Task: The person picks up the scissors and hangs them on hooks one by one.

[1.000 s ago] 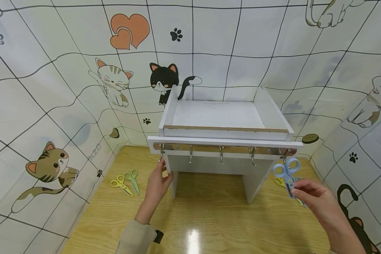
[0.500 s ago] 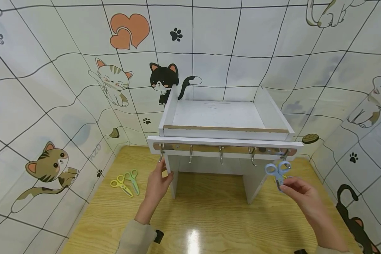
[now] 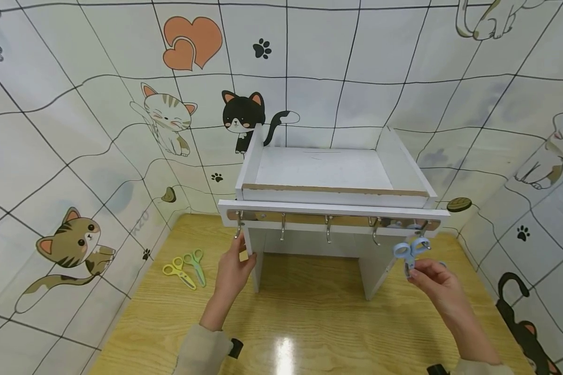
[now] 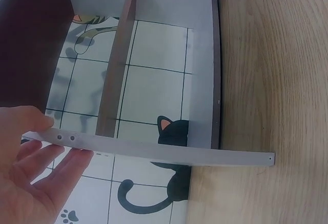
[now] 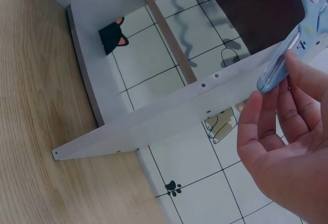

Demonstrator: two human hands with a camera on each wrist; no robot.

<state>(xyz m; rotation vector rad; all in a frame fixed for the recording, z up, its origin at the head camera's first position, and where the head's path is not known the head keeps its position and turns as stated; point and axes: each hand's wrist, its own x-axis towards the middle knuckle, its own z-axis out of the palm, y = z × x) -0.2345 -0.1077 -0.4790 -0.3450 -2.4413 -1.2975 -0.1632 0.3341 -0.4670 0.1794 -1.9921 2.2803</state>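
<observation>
Blue scissors (image 3: 409, 252) are pinched by the blades between the thumb and fingers of my right hand (image 3: 443, 291), handles upward. Their handle loops are at the rightmost hook (image 3: 423, 228) of the white rack; whether a loop is over the hook I cannot tell. In the right wrist view the same scissors (image 5: 302, 34) lie along the thumb of my right hand (image 5: 292, 126). My left hand (image 3: 232, 273) grips the edge of the left side panel; in the left wrist view, the thumb and fingers of my left hand (image 4: 41, 157) hold that panel (image 4: 148, 148) from both sides.
Yellow scissors (image 3: 180, 273) and green scissors (image 3: 197, 266) lie on the wooden table (image 3: 309, 323) left of the rack. Other hooks (image 3: 283, 227) hang along the metal strip. Behind stands a cat-patterned wall covering (image 3: 309, 57). Another blue object shows partly behind my right hand.
My right hand has moved left with the blue scissors, bringing their loops to the rightmost hook, and shifted slightly in the last half second. My left hand stays on the panel.
</observation>
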